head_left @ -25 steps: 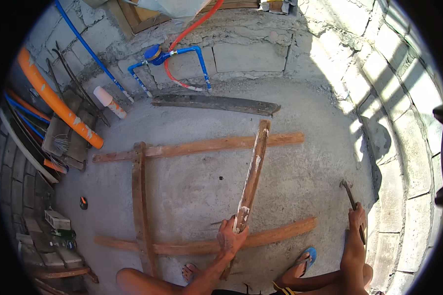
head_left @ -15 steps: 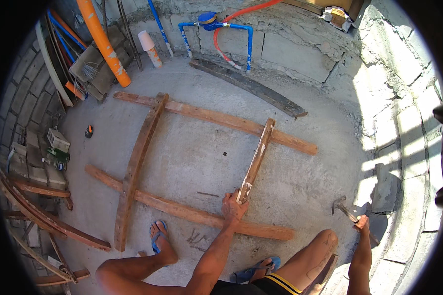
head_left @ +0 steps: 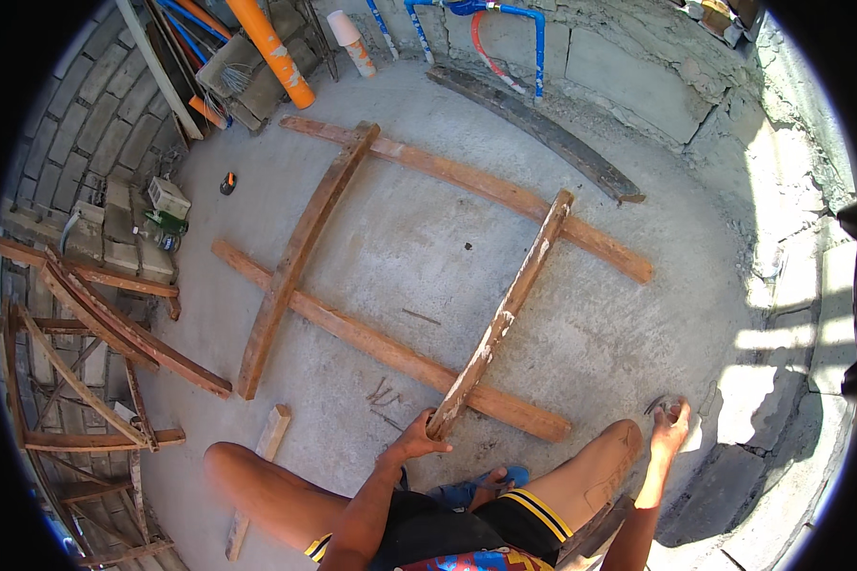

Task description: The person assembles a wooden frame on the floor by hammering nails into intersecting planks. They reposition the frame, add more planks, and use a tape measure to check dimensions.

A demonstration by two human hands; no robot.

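Note:
Two reddish wooden beams, a far one (head_left: pixel 448 179) and a near one (head_left: pixel 371 344), lie across the concrete floor. A brown plank (head_left: pixel 300 266) crosses them on the left. On the right, a plank with white stains (head_left: pixel 497 333) lies over both beams. My left hand (head_left: pixel 415 442) grips that plank's near end, fingers wrapped on its edge. Out to the right, my right hand (head_left: pixel 670 430) is closed round a hammer, its dark metal head (head_left: pixel 654 405) just showing beside the fingers. Most of the hammer's handle is hidden.
Several nails or rods (head_left: pixel 381 390) lie by the near beam. A dark timber (head_left: pixel 538 133) rests along the far block wall, below blue pipes (head_left: pixel 540 57). Wooden frames (head_left: pixel 114 438) stand at left. A short wood piece (head_left: pixel 257 481) lies by my left leg.
My left hand has shifted down to the stained plank's near end, which now reaches past the near beam. The hammer has turned and shows less of its handle. The view has shifted too.

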